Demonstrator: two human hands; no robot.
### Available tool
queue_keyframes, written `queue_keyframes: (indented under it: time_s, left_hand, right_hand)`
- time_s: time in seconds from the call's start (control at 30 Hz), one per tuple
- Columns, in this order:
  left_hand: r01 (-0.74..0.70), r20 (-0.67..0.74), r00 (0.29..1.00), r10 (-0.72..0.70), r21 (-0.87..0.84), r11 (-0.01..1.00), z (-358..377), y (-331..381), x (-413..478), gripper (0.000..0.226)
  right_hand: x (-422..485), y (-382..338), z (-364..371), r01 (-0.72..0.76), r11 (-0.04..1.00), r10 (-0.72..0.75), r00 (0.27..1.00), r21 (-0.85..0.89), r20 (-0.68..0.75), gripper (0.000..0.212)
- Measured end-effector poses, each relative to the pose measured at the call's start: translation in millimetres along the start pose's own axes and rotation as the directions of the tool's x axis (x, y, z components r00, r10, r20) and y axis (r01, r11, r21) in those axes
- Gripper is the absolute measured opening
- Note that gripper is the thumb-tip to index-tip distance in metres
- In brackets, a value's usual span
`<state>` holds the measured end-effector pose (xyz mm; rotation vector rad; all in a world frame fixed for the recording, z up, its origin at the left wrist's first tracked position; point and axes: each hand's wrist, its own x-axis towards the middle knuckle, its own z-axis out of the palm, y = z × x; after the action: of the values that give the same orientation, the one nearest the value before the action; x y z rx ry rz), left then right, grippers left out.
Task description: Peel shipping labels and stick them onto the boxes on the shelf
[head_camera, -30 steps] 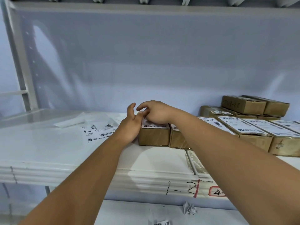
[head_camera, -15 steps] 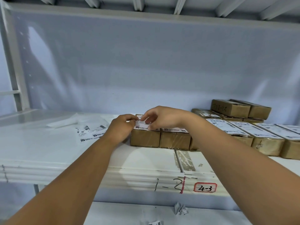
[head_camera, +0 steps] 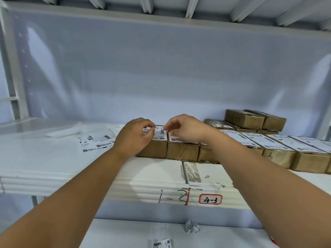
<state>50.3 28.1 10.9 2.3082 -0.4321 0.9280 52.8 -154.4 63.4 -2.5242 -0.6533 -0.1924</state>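
The label (head_camera: 160, 134) is pinched at its far edge by left hand (head_camera: 134, 138) and right hand (head_camera: 184, 129) — best squared to the box (head_camera: 154, 149) before being pressed flat.

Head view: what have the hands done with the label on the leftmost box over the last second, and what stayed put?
The left hand and right hand, touching at the far left corner of the leftmost box a second ago, have spread apart along the label; each now pinches its far edge. That box, the labelled boxes beside it and the loose labels on the shelf stayed put.
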Motion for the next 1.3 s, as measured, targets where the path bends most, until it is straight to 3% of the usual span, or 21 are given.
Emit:
queue_keyframes:
  time_s: [0.13,0.27,0.4,0.5,0.73,0.87,1.0,1.1,1.3]
  left_hand:
    - [-0.061,-0.045,0.997,0.066,0.102,0.993,5,33,7,0.021]
    - [-0.133,0.163,0.983,0.086,0.302,0.944,24,68,29,0.029]
    - [-0.142,0.311,0.950,0.011,0.402,0.905,51,103,51,0.032]
    - [-0.126,0.348,0.937,-0.025,0.406,0.905,71,122,65,0.031]
    - [-0.116,0.482,0.874,-0.060,0.327,0.938,109,129,86,0.025]
    - [-0.210,0.539,0.842,-0.028,0.375,0.903,122,125,80,0.031]
    - [-0.209,0.487,0.873,0.022,0.333,0.920,129,117,72,0.031]
    - [-0.175,0.460,0.888,0.024,0.288,0.941,131,114,72,0.029]
    - [-0.134,0.433,0.901,0.009,0.260,0.956,133,112,70,0.027]
  right_hand:
    - [-6,10,-10,-0.052,0.998,0.049,0.992,-0.021,-0.119,0.027]
    - [-12,25,-22,-0.144,0.983,0.120,0.974,-0.114,-0.194,0.030]
    - [-18,59,-38,-0.271,0.952,0.219,0.926,-0.139,-0.306,0.027]
    - [-19,90,-55,-0.376,0.919,0.297,0.860,-0.121,-0.414,0.023]
    - [-20,144,-93,-0.597,0.755,0.387,0.739,-0.271,-0.552,0.044]
    - [-13,169,-107,-0.674,0.679,0.468,0.703,-0.292,-0.535,0.058]
    - [-2,190,-112,-0.747,0.622,0.559,0.633,-0.235,-0.535,0.064]
    - [2,202,-109,-0.750,0.626,0.578,0.630,-0.214,-0.518,0.066]
    - [7,210,-110,-0.702,0.667,0.473,0.657,-0.249,-0.586,0.054]
